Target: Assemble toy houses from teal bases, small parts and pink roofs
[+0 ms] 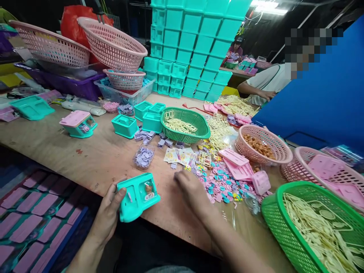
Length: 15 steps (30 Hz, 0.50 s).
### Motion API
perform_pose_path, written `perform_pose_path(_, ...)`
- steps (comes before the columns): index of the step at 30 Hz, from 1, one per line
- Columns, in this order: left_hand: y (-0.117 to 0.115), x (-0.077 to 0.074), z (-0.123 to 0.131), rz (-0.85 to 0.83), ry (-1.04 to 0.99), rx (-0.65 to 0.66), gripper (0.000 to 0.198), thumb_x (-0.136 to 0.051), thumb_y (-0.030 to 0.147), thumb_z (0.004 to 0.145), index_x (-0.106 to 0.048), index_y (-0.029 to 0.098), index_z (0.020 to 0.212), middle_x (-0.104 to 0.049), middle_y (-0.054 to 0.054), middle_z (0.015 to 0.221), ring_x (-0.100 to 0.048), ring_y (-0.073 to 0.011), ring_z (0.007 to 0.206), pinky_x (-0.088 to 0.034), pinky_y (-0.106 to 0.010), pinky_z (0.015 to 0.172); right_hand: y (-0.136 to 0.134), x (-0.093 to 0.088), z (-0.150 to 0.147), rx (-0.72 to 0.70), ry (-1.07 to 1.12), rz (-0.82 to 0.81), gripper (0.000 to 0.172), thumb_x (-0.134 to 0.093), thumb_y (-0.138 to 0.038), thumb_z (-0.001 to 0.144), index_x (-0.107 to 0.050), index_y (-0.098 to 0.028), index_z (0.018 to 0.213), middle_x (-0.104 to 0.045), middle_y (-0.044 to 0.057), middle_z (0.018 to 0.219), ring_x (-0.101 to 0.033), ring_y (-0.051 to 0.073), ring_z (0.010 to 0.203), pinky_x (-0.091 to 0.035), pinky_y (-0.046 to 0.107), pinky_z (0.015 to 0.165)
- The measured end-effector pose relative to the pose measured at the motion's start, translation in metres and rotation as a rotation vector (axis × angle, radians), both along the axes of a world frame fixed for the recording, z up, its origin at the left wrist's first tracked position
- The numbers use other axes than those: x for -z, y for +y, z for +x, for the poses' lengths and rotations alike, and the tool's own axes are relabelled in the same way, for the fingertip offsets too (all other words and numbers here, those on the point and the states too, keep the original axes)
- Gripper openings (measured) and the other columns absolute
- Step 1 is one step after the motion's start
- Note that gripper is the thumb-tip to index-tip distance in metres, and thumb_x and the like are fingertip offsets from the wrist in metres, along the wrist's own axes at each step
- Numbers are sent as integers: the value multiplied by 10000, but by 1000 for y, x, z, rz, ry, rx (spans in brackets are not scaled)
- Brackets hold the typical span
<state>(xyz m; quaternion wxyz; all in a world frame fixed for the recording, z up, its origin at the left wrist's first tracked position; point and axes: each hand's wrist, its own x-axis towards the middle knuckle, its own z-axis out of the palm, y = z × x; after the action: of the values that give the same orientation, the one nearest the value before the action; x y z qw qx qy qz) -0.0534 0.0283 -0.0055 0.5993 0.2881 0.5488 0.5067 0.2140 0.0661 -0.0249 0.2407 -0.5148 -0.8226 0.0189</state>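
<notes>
My left hand (107,210) is closed around the edge of a teal plastic toy housing (129,206), tilted above the table's front edge. A small brown figure (148,187) and a white piece sit in its right compartment; a thin pink piece lies in the left one. My right hand (191,189) hovers apart from the housing, its fingers curled together over the table; whatever they may hold is hidden. Near it lie a clear tub (143,156) of lilac pieces, printed sticker sheets (179,154) and a heap of small pink, blue and yellow parts (223,182).
Teal housings (193,41) are stacked high at the back. A green basket (185,138) stands mid-table; another green basket (273,218) and a pink basket (264,153) are at right. A pink-topped toy (75,118) stands left. A co-worker's arm (256,91) shows beyond the blue panel (321,94).
</notes>
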Motion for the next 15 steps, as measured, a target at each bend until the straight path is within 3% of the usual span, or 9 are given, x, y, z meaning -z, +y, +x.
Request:
perform_pose_path(3,-2,-2,-2,2,-6,-35,645,-820,618,671,-656,213,1146,-738,-67,1155,-658,-324,1142,-567,-345,855,-32,11,-24,-72,78,-78,157,-507,-187,1011,-634,-204,920,-643,51,848,-602,186,775,-490,292,690)
perform_pose_path(6,-5,0,-5,10,-13,-65,656,-830,603,668,-655,206,1160,-738,-71,1161,-650,-322,1158,-558,-348,879,-38,14,-20,38,234,-46,179,-571,-287,992,-636,-194,1131,-661,121,1087,-628,243,992,-540,385,841)
perform_pose_path(9,-7,4,-9,17,-40,-86,631,-821,600,686,-656,200,1145,-741,-68,1150,-650,-311,1153,-554,-352,890,-39,15,-8,113,189,-85,217,-634,-320,952,-657,-226,1147,-639,133,1228,-592,302,1112,-532,483,914)
perform_pose_path(12,-10,7,-9,27,-78,-71,567,-814,579,713,-657,196,1101,-751,-62,1106,-663,-297,1122,-553,-356,893,-46,20,-6,14,170,-176,149,-605,-196,945,-664,-222,1079,-686,95,1125,-632,250,1012,-559,404,856)
perform_pose_path(15,-12,6,-6,28,-109,-71,518,-819,563,717,-653,193,1040,-757,-54,1038,-678,-288,1078,-555,-361,886,-57,30,-8,39,79,-109,277,-471,-78,958,-657,-203,1121,-703,100,1053,-641,221,897,-563,365,796)
